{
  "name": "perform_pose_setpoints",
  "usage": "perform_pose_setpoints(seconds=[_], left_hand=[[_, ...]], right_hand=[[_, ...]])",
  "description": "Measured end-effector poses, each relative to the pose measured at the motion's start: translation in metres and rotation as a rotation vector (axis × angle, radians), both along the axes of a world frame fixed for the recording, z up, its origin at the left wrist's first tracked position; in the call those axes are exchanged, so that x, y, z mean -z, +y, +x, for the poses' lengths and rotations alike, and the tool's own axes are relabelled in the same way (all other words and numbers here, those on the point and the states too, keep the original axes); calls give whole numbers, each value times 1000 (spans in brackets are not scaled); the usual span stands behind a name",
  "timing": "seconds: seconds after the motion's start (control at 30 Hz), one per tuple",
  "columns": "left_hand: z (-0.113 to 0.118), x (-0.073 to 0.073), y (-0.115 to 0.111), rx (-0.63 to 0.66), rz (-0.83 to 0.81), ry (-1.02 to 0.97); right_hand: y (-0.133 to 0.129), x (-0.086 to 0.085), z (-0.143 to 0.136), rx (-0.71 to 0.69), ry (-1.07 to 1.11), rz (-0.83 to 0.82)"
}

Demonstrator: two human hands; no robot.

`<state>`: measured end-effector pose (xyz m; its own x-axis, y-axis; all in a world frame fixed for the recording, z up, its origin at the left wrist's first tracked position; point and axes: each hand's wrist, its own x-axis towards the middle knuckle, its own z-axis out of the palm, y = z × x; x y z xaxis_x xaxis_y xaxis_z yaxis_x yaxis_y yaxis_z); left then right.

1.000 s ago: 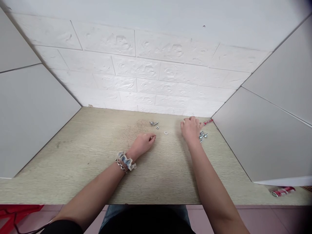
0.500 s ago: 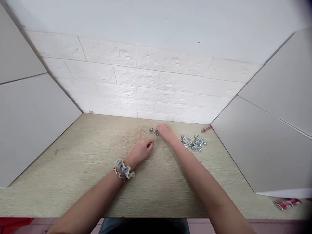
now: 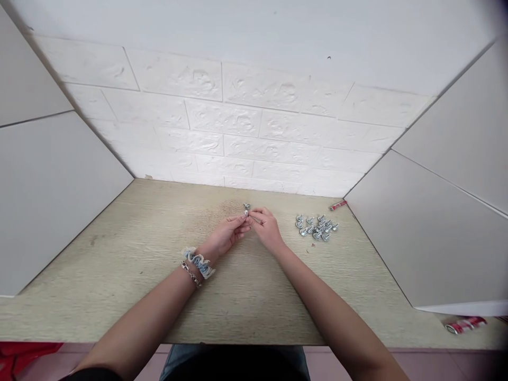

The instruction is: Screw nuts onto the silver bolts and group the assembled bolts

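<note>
My left hand (image 3: pixel 227 233) and my right hand (image 3: pixel 268 228) meet near the middle of the table, fingertips together. Between them they pinch a small silver bolt (image 3: pixel 246 213); its lower part is hidden by the fingers. Just beyond the fingertips another bolt (image 3: pixel 246 206) lies on the wood. To the right of my right hand, a loose group of silver bolts with washers (image 3: pixel 317 230) is spread on the table, some overlapping. A scrunchie (image 3: pixel 200 263) and a chain bracelet (image 3: pixel 190 274) circle my left wrist.
The pale wooden table (image 3: pixel 119 286) ends at a white brick-patterned wall (image 3: pixel 238 121). Grey panels close in the left (image 3: pixel 59 196) and right (image 3: pixel 408 233). One red battery-like cylinder (image 3: pixel 337 205) lies at the back right corner, a second red cylinder (image 3: pixel 466 325) at the front right.
My right hand has come back toward me and left, meeting my left hand with a bolt from the small group near the wall. My left fingers now pinch it too. The view has shifted slightly.
</note>
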<state>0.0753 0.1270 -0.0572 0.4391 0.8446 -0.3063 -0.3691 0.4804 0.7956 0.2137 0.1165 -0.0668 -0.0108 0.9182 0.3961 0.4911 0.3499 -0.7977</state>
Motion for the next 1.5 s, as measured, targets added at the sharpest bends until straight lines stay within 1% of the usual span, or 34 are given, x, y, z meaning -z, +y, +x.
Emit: perform_pose_setpoints(seconds=[0.13,0.23,0.37,0.53,0.63,0.9,1.03,1.23,1.33,1.5], left_hand=[[1,-2,-1,-14,-17,-31],[1,-1,-1,3,-2,-39],[0,4,2,-12,17,-19],[0,5,3,-69,16,49],[1,4,3,-75,7,47],[0,5,3,-63,-26,24],[1,3,2,-86,-26,27],[2,1,0,-111,-32,33],[2,1,1,-113,-33,26],[1,3,1,-83,-37,27]], right_hand=[[0,-2,2,-40,-2,-23],[0,-5,6,-51,-92,-25],[3,-10,26,-83,-226,-95],[11,-5,62,35,-428,-275],[14,0,72,61,-471,-332],[16,3,71,98,-407,-379],[17,4,70,87,-448,-369],[14,3,70,237,-484,-429],[13,2,69,217,-455,-470],[11,1,68,177,-385,-512]])
